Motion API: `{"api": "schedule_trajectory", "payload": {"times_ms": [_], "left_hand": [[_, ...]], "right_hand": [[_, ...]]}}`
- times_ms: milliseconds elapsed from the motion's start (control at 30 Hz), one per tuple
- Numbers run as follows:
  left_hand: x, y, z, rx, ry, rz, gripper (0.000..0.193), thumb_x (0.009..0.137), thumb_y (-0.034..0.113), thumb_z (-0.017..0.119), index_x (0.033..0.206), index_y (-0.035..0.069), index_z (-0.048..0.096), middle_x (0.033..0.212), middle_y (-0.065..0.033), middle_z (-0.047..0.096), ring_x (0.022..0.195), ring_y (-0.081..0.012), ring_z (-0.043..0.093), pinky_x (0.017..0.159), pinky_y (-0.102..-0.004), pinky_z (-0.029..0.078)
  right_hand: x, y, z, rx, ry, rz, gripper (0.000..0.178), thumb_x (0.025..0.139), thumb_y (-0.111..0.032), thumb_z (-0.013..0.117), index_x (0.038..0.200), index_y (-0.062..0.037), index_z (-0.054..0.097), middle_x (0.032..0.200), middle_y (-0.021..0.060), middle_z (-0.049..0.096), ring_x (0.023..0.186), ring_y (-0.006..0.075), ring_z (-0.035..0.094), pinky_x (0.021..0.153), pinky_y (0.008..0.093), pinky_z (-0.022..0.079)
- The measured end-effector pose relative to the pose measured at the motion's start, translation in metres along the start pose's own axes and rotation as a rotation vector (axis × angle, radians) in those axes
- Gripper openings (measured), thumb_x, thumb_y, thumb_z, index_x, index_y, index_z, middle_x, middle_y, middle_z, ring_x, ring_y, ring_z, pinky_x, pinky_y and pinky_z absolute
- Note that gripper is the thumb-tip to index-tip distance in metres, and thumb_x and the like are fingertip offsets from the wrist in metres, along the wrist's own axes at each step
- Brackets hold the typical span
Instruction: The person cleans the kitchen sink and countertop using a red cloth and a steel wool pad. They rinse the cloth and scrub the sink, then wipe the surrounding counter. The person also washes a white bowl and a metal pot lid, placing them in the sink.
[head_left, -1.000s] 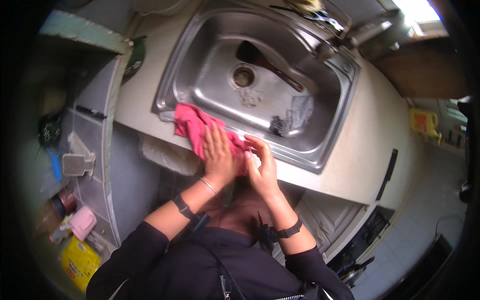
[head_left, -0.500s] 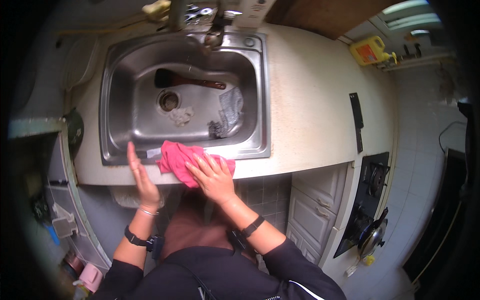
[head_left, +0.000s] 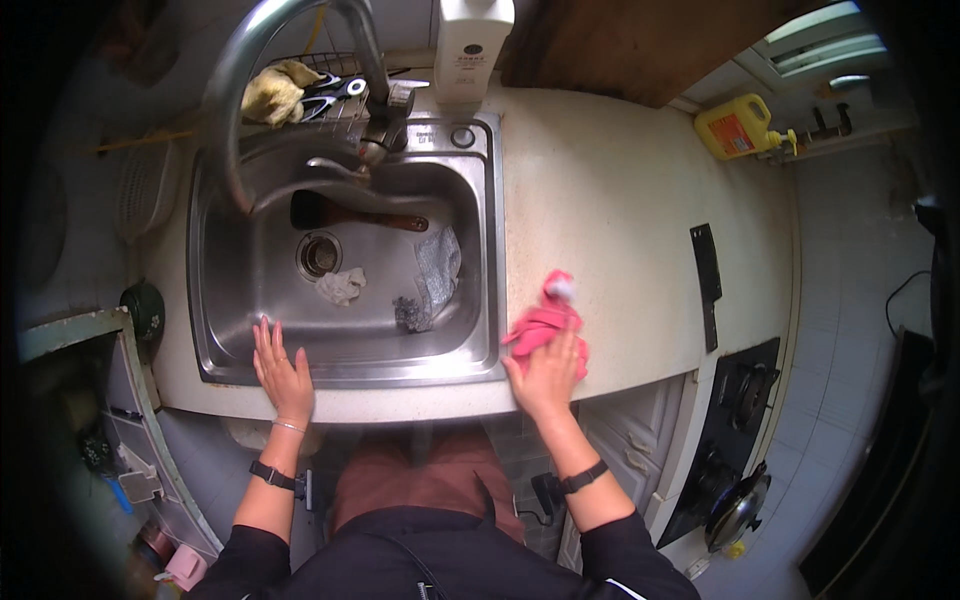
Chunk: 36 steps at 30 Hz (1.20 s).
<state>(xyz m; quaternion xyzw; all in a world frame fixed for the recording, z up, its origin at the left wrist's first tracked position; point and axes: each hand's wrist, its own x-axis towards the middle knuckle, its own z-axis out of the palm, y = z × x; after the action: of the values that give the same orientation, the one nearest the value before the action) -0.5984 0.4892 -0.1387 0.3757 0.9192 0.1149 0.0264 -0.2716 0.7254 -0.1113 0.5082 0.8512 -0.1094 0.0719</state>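
Observation:
My right hand (head_left: 548,378) presses a crumpled pink cloth (head_left: 545,330) onto the pale countertop (head_left: 610,220), just right of the sink. A small whitish patch shows at the cloth's far end, slightly blurred. At the sink's front left, my left hand (head_left: 283,375) rests with fingers spread over the metal rim, holding nothing. Inside the steel sink (head_left: 340,372) lie a dark spatula (head_left: 360,215) with a brown handle, a grey patterned rag (head_left: 436,275), a wadded white cloth (head_left: 342,287) and the round drain (head_left: 319,256).
A curved faucet (head_left: 228,130) arches over the sink's far left. Behind stand a white bottle (head_left: 470,55) and a wire rack holding a yellowish cloth (head_left: 277,95). Rightward are a black cleaver (head_left: 706,280), a yellow jug (head_left: 735,128) and a gas stove (head_left: 750,390).
My right hand has carried the pink cloth from the sink's front edge to the counter on the right. My left hand has come down onto the front rim. The view has shifted.

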Motion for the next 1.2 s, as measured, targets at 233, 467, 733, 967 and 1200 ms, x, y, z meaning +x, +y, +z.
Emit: {"api": "schedule_trajectory", "payload": {"times_ms": [233, 467, 733, 967, 1200], "left_hand": [[0.006, 0.006, -0.008, -0.019, -0.025, 0.001, 0.049, 0.097, 0.029, 0.045, 0.140, 0.006, 0.043, 0.152, -0.0109, 0.037, 0.143, -0.0312, 0.027, 0.115, -0.0473, 0.021], [0.005, 0.006, -0.008, -0.045, 0.032, 0.005, 0.045, 0.096, 0.024, 0.045, 0.137, 0.005, 0.046, 0.149, -0.0111, 0.040, 0.142, -0.0323, 0.031, 0.115, -0.0478, 0.021], [0.005, 0.006, -0.005, -0.021, 0.034, -0.007, 0.043, 0.095, 0.020, 0.046, 0.135, 0.006, 0.047, 0.149, -0.0097, 0.041, 0.142, -0.0312, 0.031, 0.115, -0.0487, 0.020], [0.001, 0.003, 0.000, -0.008, 0.045, -0.012, 0.041, 0.096, 0.021, 0.045, 0.134, 0.007, 0.049, 0.149, -0.0074, 0.041, 0.142, -0.0288, 0.031, 0.115, -0.0488, 0.020], [-0.006, -0.012, 0.013, 0.006, 0.111, 0.034, 0.038, 0.099, 0.026, 0.045, 0.133, 0.007, 0.049, 0.148, -0.0064, 0.041, 0.143, -0.0261, 0.029, 0.115, -0.0480, 0.021]], "right_hand": [[0.187, -0.016, -0.033, 0.093, 0.262, -0.307, 0.068, 0.085, -0.040, 0.063, 0.146, -0.0186, 0.041, 0.153, 0.0098, 0.035, 0.141, 0.0356, 0.029, 0.109, 0.0553, 0.027], [0.356, 0.021, -0.060, -0.008, 0.351, -0.309, 0.055, 0.089, -0.041, 0.056, 0.138, -0.0169, 0.049, 0.149, 0.0098, 0.040, 0.140, 0.0315, 0.031, 0.109, 0.0545, 0.031], [0.334, 0.180, -0.072, -0.043, 0.455, 0.175, 0.054, 0.093, -0.043, 0.050, 0.138, -0.0125, 0.050, 0.146, 0.0113, 0.044, 0.137, 0.0322, 0.037, 0.108, 0.0510, 0.032], [0.217, 0.117, -0.032, -0.065, 0.362, 0.123, 0.053, 0.092, -0.041, 0.053, 0.137, -0.0135, 0.051, 0.148, 0.0088, 0.041, 0.140, 0.0309, 0.031, 0.113, 0.0511, 0.024], [0.027, 0.047, -0.004, 0.159, 0.252, -0.225, 0.056, 0.083, -0.032, 0.064, 0.137, -0.0219, 0.052, 0.145, 0.0074, 0.044, 0.139, 0.0299, 0.033, 0.114, 0.0501, 0.025]]}}
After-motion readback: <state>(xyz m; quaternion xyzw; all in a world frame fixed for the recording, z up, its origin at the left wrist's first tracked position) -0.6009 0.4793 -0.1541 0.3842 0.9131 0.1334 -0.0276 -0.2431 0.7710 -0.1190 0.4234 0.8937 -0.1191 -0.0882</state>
